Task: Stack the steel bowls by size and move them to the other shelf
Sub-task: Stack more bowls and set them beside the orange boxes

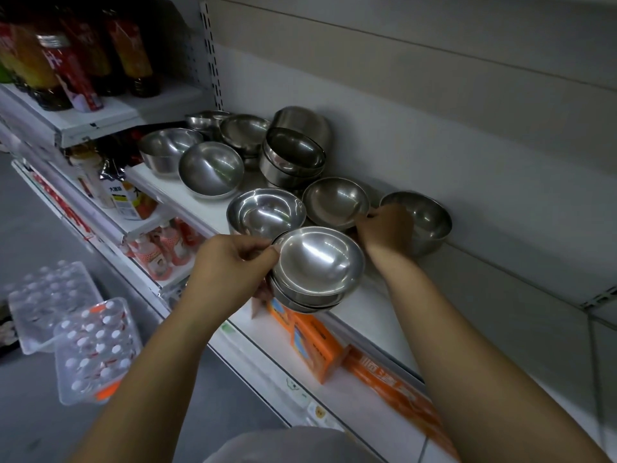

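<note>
Along a white shop shelf [187, 192] backed by a pale wall, loose steel bowls [211, 168] stand crowded, with orange boxes [314, 342] on the shelf below. At the front edge, the left hand [230, 265] grips a nested bowl stack [317, 272] by its rim; the right hand [387, 228] pinches the rim of a single bowl [335, 202] behind it.

Single wide-angle view, worn at head height, looking forward and steeply down along both forearms. Close to a white shelf [187, 195] running diagonally from upper left toward lower right of the frame, with steel bowls [267, 168] filling the centre. Facing the shelving's back panel, which takes up the upper right. Floor visible at lower left, lower shelf tiers beneath centre. Edges bent and stretched by the lens. No second view to overlap.
</note>
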